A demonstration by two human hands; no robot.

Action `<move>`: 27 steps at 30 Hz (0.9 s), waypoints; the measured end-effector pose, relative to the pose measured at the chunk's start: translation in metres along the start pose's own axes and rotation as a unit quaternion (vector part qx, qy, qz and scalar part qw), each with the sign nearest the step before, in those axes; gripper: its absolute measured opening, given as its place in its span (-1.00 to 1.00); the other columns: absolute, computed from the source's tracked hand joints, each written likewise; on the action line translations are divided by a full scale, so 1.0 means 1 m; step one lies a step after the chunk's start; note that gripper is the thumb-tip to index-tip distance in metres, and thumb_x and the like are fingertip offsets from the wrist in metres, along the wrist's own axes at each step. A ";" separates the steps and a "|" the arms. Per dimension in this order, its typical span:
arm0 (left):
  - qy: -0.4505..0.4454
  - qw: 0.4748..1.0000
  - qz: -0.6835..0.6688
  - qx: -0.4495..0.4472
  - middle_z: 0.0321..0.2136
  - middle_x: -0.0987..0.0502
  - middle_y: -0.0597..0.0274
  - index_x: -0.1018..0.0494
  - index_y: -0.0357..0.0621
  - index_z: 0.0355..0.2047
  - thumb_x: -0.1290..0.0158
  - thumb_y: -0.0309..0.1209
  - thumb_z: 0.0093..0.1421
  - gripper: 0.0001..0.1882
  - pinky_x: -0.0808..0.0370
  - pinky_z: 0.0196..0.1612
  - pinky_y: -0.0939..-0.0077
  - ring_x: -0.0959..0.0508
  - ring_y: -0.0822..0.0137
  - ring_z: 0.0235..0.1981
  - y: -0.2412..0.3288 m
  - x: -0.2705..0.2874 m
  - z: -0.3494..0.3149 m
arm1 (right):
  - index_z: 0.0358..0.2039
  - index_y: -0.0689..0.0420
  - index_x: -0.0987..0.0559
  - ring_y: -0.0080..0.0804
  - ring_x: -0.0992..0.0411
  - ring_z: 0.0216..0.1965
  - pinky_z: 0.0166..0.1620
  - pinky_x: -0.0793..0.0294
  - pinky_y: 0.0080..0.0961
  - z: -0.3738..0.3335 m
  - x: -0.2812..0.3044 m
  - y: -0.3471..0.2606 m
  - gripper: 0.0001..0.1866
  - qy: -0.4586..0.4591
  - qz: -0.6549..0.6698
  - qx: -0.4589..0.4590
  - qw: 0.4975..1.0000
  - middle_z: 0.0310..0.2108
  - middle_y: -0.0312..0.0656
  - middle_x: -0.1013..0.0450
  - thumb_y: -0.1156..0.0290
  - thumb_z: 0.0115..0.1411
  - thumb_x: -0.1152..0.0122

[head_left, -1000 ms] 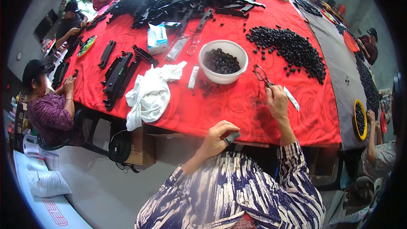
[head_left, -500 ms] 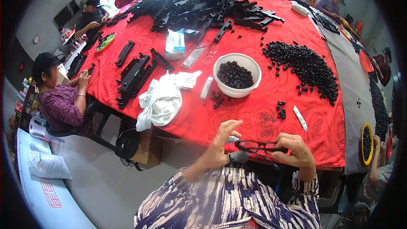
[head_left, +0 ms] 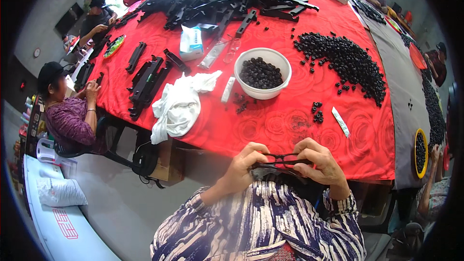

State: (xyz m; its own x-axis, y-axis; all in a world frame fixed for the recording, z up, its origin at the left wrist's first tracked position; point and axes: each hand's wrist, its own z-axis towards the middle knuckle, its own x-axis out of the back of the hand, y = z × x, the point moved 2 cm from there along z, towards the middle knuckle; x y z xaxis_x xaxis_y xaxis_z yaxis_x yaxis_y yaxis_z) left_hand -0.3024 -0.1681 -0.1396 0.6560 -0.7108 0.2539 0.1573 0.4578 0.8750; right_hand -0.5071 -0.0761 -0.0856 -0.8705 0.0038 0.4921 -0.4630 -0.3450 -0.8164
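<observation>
Just off the near edge of the counter, my left hand and right hand pinch the black glasses at either end, a light, thin, easily bent frame, best gripped by its rims.

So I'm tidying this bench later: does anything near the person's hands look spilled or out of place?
Yes. A few small black parts lie loose on the red cloth beside the white bowl, and another little cluster sits apart from the big pile. A white rag droops over the table edge. Both hands hold dark-framed glasses.
</observation>
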 end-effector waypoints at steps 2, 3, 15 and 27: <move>-0.019 0.997 -0.056 0.055 -0.12 -0.32 0.19 -0.37 -0.20 -0.32 -0.20 -0.55 -0.01 -0.74 -0.38 -0.28 0.68 -0.40 0.49 -0.27 0.000 0.003 -0.001 | -0.43 0.25 -0.45 -0.27 -0.42 -0.37 -0.35 -0.41 -0.42 0.004 0.001 -0.001 -0.80 -0.001 -0.004 -0.021 1.000 -0.29 -0.09 -0.35 0.52 -0.03 -0.30; -0.017 0.993 -0.090 0.068 -0.12 -0.32 0.18 -0.36 -0.19 -0.33 -0.19 -0.53 0.01 -0.76 -0.37 -0.28 0.68 -0.39 0.49 -0.26 -0.002 0.004 -0.001 | -0.42 0.25 -0.45 -0.26 -0.42 -0.38 -0.35 -0.42 -0.41 0.006 0.001 -0.001 -0.79 0.017 -0.023 -0.011 1.000 -0.29 -0.10 -0.35 0.51 -0.04 -0.31; 0.073 0.857 -0.444 0.251 -0.33 -0.42 0.08 -0.32 -0.23 -0.32 0.15 -0.23 0.31 -0.72 -0.57 -0.43 0.45 -0.53 0.41 -0.47 -0.016 0.008 0.022 | -0.30 0.26 -0.42 -0.51 -0.39 -0.45 -0.40 -0.39 -0.60 0.002 -0.007 0.021 -0.90 0.188 0.048 -0.062 0.979 -0.38 -0.18 -0.42 0.60 0.15 -0.07; 0.113 0.949 -0.270 -0.120 -0.63 -0.40 0.06 -0.27 -0.32 -0.13 -0.03 -0.44 0.15 -0.68 -0.36 -0.60 0.58 -0.42 0.31 -0.59 0.072 0.039 0.062 | -0.15 0.39 -0.28 -0.47 -0.30 -0.65 -0.64 -0.28 -0.55 0.015 0.024 -0.052 -0.68 0.259 0.175 0.282 0.907 -0.52 0.03 -0.39 0.41 0.22 -0.08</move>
State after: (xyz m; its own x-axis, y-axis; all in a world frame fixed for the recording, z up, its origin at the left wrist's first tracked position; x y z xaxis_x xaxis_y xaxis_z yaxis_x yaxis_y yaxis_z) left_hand -0.3113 -0.1962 -0.0411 0.5694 -0.7556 -0.3239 0.6617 0.1874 0.7260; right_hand -0.5019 -0.0721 -0.0270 -0.9769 0.1918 -0.0947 -0.1118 -0.8353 -0.5383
